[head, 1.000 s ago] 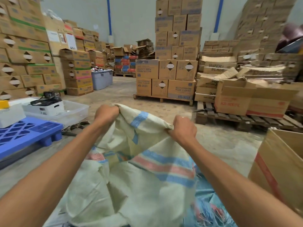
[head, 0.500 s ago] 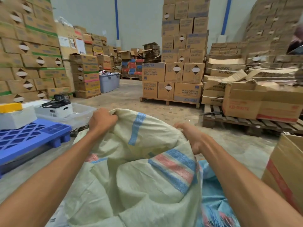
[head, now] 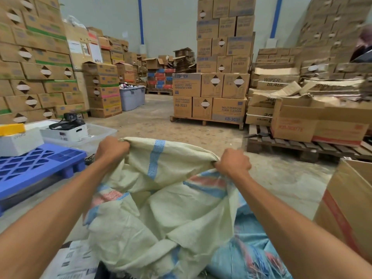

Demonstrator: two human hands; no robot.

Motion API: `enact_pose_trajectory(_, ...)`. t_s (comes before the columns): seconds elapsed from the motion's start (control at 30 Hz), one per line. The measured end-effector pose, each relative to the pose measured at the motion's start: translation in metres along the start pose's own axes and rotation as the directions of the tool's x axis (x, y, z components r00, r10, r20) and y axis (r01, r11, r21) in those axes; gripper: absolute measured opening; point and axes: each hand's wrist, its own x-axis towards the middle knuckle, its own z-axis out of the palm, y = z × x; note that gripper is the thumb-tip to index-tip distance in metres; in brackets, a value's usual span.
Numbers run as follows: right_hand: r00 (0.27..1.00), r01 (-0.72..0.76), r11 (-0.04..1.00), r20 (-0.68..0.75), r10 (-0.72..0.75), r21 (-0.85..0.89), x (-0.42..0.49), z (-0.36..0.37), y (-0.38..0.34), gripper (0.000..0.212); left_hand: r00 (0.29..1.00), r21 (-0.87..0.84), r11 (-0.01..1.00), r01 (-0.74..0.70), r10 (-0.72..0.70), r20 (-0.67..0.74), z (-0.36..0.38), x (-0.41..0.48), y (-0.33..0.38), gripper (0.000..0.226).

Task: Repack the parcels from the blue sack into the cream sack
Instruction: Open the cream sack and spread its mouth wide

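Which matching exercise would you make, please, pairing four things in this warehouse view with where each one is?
Things:
1. cream sack
2. blue sack
3. pallet
4. tub

Places:
a. lower right, partly under cream fabric
b. far back, left of centre
c. gripped by left hand and right hand
d. left foreground

Pairs: 1-c, 2-a, 3-d, 4-b

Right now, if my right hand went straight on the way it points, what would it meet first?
Your right hand grips the cream sack, so that cloth comes first. Past it lies bare floor, then probably the boxes on the wooden pallet; depth is unclear.
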Motion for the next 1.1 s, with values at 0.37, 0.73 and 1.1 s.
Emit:
enact_pose_trajectory(0.37,0.635,-0.654,0.207,0.677,-0.372,0.727,-0.012,-0.024,0.027,0.027,0.997,-0.041,0.998,0.039,-0.042,-0.071,0.016,-0.009,0.012,0.016)
enact_pose_trajectory(0.73,0.565,-0.565,0.372,0.674,-0.476,0.737,-0.019,-0.025,0.029,0.041,0.274,0.174,0.231,-0.957,0.916,0.294,0.066,-0.085,0.021,0.1)
enact_pose_trajectory(1.1,0.919,0.052,0.958,0.362,-0.157,0.283,0.003,0.001,0.027,0.071,0.917,0.18,0.91,-0.375,0.392,-0.074,0.057,-0.055,0.045,0.016)
